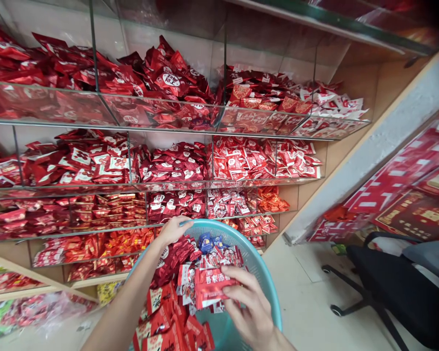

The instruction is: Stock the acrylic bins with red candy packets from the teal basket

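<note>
A teal plastic basket is in front of me, holding wrapped packets in separate heaps. My left hand is closed on its far rim, with some fingers hidden behind the edge. My right hand pinches a red packet with white lettering over the basket's middle. Beneath it are smaller red-and-white packets. Dark red packets lie at the basket's left, small blue packets at the far side, and larger red and cream packets nearest me.
Shelves with glass dividers hold heaps of red packets across the wall ahead. A black swivel chair stands at the right on the pale tiled floor. Red boxes are stacked behind it. Plastic-wrapped goods sit low at the left.
</note>
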{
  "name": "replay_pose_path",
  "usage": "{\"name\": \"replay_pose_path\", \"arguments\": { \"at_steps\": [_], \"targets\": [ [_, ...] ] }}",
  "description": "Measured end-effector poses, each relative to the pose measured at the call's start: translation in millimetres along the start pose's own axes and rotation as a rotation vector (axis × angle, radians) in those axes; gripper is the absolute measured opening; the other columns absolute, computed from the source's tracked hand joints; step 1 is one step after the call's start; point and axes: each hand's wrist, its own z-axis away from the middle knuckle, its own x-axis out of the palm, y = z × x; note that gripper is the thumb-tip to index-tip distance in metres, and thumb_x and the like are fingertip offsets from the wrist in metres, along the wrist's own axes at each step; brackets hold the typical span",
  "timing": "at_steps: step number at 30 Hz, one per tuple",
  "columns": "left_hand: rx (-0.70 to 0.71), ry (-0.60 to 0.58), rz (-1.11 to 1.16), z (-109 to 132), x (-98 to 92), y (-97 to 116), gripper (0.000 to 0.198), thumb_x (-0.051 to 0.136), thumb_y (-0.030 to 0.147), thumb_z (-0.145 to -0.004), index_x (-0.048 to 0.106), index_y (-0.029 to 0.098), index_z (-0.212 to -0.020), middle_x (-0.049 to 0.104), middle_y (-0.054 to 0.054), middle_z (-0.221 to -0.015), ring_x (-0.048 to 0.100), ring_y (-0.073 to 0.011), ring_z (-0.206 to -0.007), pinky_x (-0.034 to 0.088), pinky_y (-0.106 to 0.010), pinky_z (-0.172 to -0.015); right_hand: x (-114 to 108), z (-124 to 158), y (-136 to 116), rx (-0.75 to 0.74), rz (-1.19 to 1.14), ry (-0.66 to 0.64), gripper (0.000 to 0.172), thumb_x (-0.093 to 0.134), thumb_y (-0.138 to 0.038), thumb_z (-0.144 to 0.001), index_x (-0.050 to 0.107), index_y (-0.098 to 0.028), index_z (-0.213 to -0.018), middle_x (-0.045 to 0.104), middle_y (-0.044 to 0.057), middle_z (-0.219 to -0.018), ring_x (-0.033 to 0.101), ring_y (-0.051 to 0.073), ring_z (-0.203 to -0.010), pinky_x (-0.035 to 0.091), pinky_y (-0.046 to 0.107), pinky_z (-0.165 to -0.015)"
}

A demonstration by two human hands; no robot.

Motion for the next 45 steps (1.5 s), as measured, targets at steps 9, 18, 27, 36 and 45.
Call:
{"name": "replay_pose_path", "arguments": {
  "at_steps": [9,18,27,36,45],
  "targets": [
    [-0.001,0.014,0.032,1.1,-0.4,0.3,0.037,0.052,0.049,-0.070,0.068,0.024,-0.094,0.068,0.000,-0.096,0.060,-0.0189,-0.088,0.043,-0.026,-0.080,1.4,1.6,-1.8,0.026,-0.020,0.026,0.040,0.051,0.001,-0.072,0.049,-0.022,-0.105,0.056,0.010,-0.111,0.055,0.020,-0.100,0.050,0.033,-0.078],
    [-0.002,0.009,0.030,1.6,-0.2,0.9,0.039,0.051,0.051,-0.071,0.067,0.023,-0.093,0.068,-0.001,-0.097,0.060,-0.0184,-0.089,0.043,-0.026,-0.080,7.6,-9.6,29.6,0.886,-0.553,0.136,0.022,0.059,-0.027,-0.077,0.047,-0.022,-0.095,0.060,0.001,-0.082,0.060,0.013,-0.073,0.048,0.027,-0.068],
    [-0.026,0.014,0.038,0.7,1.1,-1.7,0.039,0.052,0.050,-0.070,0.067,0.023,-0.095,0.067,-0.001,-0.099,0.059,-0.0193,-0.091,0.043,-0.027,-0.082,14.1,7.5,90.7,1.109,-0.478,-0.288,0.030,0.062,-0.043,-0.069,0.052,-0.017,-0.079,0.051,-0.006,-0.057,0.042,0.005,-0.039,0.028,0.018,-0.036],
    [-0.004,-0.003,0.022,1.6,-0.3,0.2,0.041,0.049,0.053,-0.072,0.067,0.023,-0.093,0.066,-0.002,-0.102,0.059,-0.0190,-0.093,0.042,-0.027,-0.085,25.2,14.1,112.7,1.055,-0.473,-0.460,0.036,0.065,-0.044,-0.065,0.051,-0.018,-0.085,0.057,-0.003,-0.065,0.048,0.010,-0.052,0.035,0.020,-0.046],
    [-0.009,-0.006,0.008,1.9,-0.1,1.8,0.042,0.048,0.053,-0.072,0.066,0.022,-0.094,0.066,-0.002,-0.102,0.059,-0.0192,-0.092,0.042,-0.027,-0.084,27.9,0.1,113.7,0.783,-0.156,-0.580,0.018,0.060,-0.034,-0.072,0.057,-0.017,-0.079,0.052,-0.003,-0.066,0.045,0.010,-0.058,0.034,0.021,-0.055]
  ]
}}
